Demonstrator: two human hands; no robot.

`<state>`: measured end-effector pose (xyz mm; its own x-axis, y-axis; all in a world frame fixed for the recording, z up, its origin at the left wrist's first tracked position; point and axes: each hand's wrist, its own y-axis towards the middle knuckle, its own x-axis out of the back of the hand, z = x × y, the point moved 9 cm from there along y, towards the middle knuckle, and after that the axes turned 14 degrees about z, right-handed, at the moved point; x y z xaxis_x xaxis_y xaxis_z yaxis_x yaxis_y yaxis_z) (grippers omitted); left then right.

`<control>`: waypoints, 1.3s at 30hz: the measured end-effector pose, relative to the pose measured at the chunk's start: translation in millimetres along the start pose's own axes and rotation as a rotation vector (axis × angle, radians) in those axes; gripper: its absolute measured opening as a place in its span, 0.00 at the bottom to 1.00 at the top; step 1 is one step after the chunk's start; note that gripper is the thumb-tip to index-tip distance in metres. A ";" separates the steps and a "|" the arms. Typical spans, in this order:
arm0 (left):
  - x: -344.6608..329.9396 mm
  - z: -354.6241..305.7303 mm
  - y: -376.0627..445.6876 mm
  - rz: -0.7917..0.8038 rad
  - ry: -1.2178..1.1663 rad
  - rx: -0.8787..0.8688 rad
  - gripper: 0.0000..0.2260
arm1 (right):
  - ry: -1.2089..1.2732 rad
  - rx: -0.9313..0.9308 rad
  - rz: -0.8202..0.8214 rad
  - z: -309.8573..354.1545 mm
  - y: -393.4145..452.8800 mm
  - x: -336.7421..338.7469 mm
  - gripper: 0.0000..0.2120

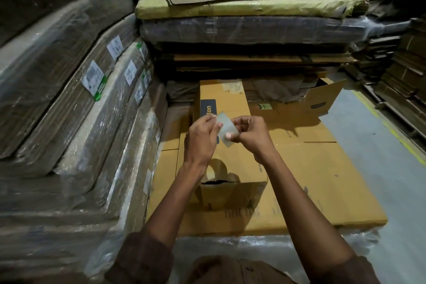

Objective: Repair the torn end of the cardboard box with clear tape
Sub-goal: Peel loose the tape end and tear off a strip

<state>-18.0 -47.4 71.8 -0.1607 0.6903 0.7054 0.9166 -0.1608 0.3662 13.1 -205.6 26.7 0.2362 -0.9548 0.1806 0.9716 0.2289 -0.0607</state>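
2 hands [227,136] — pinching tape strip [226,130]

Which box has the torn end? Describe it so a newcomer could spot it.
Start at the big flat cardboard sheet in front of the person. On its left part lies a long narrow box, running away from the camera under both hands. Unlike the open box behind, it has a dark blue label on top and a ragged dark tear at its near end.

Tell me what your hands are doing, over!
Left hand and right hand both pinch a strip of clear tape. Cardboard box below, torn end still open. Nothing blocking it.
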 end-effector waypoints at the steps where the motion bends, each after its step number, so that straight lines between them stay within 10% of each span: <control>1: -1.9 -0.5 -0.3 -0.012 0.030 -0.011 0.12 | -0.013 -0.002 0.004 -0.2 1.5 0.2 0.15; 6: 1.0 1.0 4.6 -0.022 0.010 -0.076 0.10 | -0.173 0.013 0.178 11.1 4.0 1.8 0.14; 13: -22.9 14.7 11.9 0.608 -0.626 0.091 0.14 | -0.165 0.123 0.486 35.6 -6.8 1.1 0.12; 20: -24.0 13.3 15.5 0.388 -1.110 0.116 0.15 | 0.190 0.292 0.275 47.7 2.6 22.3 0.19; 39: -35.4 0.4 20.0 0.365 -1.082 0.181 0.10 | -0.009 0.348 0.048 58.6 6.5 27.1 0.45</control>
<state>6.2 -74.8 54.0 0.4422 0.8807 -0.1695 0.8969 -0.4323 0.0935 26.9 -218.9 88.6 0.2804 -0.9400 0.1946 0.9064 0.3260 0.2688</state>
